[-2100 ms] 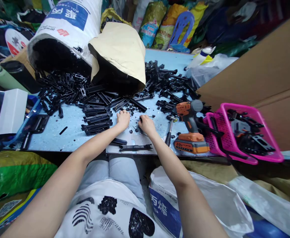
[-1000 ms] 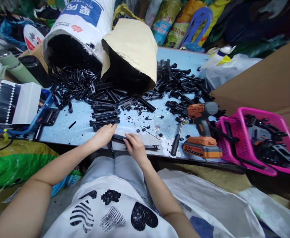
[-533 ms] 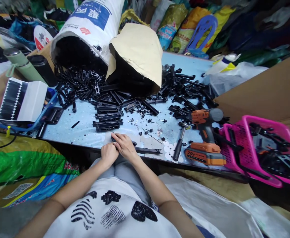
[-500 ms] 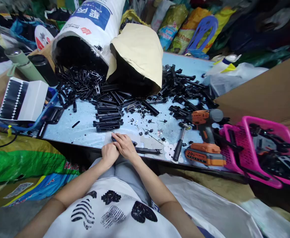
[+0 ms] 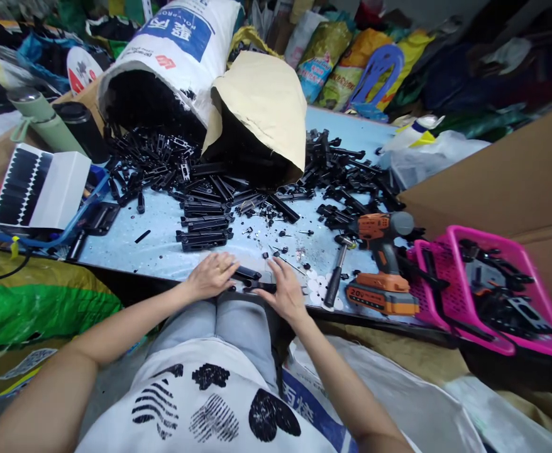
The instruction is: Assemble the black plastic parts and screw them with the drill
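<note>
At the table's front edge my left hand [image 5: 212, 275] has its fingers closed around the left end of a slim black plastic part [image 5: 246, 273]. My right hand [image 5: 285, 292] is to the right of it, thumb and fingers apart, over a second long black part [image 5: 259, 286] lying along the edge. The thumb is close to that second part; whether it touches cannot be told. Just behind my hands sits a short stack of black plastic strips [image 5: 205, 239]. To the right lie a hammer [image 5: 337, 277] and an orange cordless drill [image 5: 382, 264].
A white sack [image 5: 176, 63] and a tan sack [image 5: 261, 107] lie open over piles of black parts [image 5: 153, 157]. Small screws and bits are scattered mid-table. A pink basket [image 5: 507, 239] stands right, a blue tray [image 5: 63, 239] left, beside two bottles [image 5: 44, 119].
My hands were together over the black part; now they are apart. The right hand has moved right and opened, and more of the part shows between them. The view has shifted slightly.
</note>
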{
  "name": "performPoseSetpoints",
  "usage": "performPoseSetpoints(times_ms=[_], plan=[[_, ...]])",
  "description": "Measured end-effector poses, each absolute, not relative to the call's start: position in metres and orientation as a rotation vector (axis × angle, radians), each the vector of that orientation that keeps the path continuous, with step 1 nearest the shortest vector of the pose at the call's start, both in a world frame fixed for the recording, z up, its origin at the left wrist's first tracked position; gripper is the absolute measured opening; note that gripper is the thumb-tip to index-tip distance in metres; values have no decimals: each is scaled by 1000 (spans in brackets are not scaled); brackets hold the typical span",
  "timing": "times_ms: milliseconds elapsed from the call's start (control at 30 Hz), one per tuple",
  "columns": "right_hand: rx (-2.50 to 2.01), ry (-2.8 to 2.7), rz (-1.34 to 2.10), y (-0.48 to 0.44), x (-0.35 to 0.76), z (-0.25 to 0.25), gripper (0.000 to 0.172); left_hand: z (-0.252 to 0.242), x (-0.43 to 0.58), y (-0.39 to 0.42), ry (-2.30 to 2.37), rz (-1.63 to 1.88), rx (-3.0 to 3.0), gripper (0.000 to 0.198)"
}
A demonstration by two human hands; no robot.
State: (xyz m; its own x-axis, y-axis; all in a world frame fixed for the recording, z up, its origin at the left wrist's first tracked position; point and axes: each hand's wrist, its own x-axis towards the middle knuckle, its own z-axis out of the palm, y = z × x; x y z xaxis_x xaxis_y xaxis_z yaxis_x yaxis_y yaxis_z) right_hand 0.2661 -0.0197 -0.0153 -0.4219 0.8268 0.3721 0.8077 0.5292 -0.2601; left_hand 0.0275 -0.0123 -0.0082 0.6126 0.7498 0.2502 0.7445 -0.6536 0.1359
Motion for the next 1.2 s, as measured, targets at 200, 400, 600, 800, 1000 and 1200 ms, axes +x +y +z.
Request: performPoseSetpoints(times_ms=[200, 400, 600, 800, 1000, 1200], plan=[[-1286, -2469, 7, -26, 305, -15, 57, -9, 50, 13, 1062, 297, 2917, 50], [-494, -2327, 735, -45, 277, 61, 58, 41, 37, -47, 683, 910, 2496, 63], [-208, -1859, 1240, -80, 221, 61, 45, 74, 49, -102, 573, 1284, 1983, 56], [-772, -1199, 853, -64, 148, -6, 47, 32, 56, -94, 777, 1623, 2248, 67], [-1060, -1784, 682, 65, 162, -21, 48, -17, 1, -27, 1443, 969, 2879, 66], [-1383, -2134, 640, 122, 117, -39, 63, -28, -28, 22, 1821, 307, 2657, 76]])
